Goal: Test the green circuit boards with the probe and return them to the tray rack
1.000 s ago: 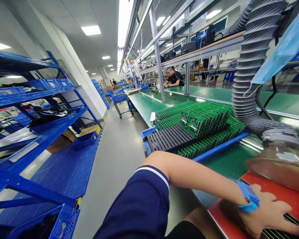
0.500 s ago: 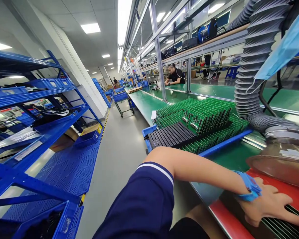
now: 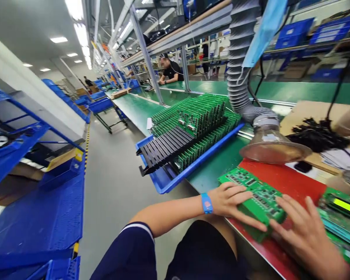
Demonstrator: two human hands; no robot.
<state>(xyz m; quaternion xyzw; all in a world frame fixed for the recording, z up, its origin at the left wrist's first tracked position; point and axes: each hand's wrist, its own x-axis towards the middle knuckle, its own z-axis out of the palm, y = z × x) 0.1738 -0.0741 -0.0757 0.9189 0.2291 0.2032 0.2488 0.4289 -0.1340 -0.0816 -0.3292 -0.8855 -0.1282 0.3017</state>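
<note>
Both bare hands are working low on the right side of the view, at the bench's near edge. A green circuit-board stack is lying between them on a red mat, its populated face showing upward and its long side running slantwise. The left hand is clamping the stack's left part: fingers are reaching over the top face, thumb side is pressing along the near edge; a blue wristband is circling that wrist. The right hand, slightly blurred, is touching the opposite end, fingertips and thumb sitting apart around the near right corner; cannot tell whether it is gripping or only bracing. So the stack is sitting to the right of the left palm and to the left of the right one. A separate board with a yellow-green strip is lying just beyond the right hand. An extraction hood is standing over the mat's far side. Farther left, a blue tray is holding upright green boards and black slotted strips, well apart from the right hand. A co-worker is leaning at the bench in the background.
</note>
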